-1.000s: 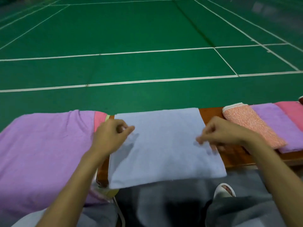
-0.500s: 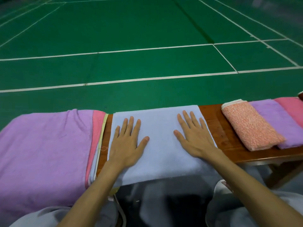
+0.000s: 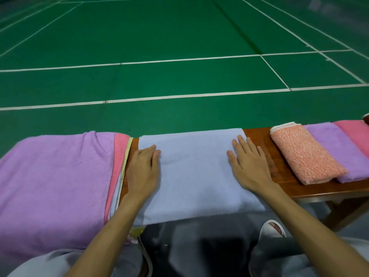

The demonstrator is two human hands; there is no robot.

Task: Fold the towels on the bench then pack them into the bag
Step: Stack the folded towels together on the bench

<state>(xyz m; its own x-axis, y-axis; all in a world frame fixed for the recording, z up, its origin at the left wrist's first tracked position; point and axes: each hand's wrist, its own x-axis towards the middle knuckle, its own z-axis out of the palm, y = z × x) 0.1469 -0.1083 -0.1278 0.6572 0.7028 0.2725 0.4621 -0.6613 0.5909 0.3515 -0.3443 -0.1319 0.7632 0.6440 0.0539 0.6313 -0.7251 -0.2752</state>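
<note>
A light blue towel (image 3: 193,172) lies flat across the wooden bench (image 3: 311,186), its near edge hanging over the front. My left hand (image 3: 144,168) rests flat on the towel's left edge, fingers straight. My right hand (image 3: 248,162) presses flat on the towel's right side, fingers spread. To the left sits a pile of unfolded towels: purple (image 3: 54,182) on top, with pink (image 3: 119,156) and cream edges showing beneath. On the right, folded towels lie side by side: orange speckled (image 3: 305,156), purple (image 3: 339,148), pink (image 3: 357,132). No bag is in view.
Beyond the bench stretches a green court floor (image 3: 179,47) with white lines. My knees in grey trousers (image 3: 199,252) and a white slipper (image 3: 273,228) sit below the bench's front edge. Bare wood shows between the blue towel and the orange one.
My hands went from pinching the blue towel to lying flat on it, then slid apart toward its left and right sides. The towel now lies smoother on the bench.
</note>
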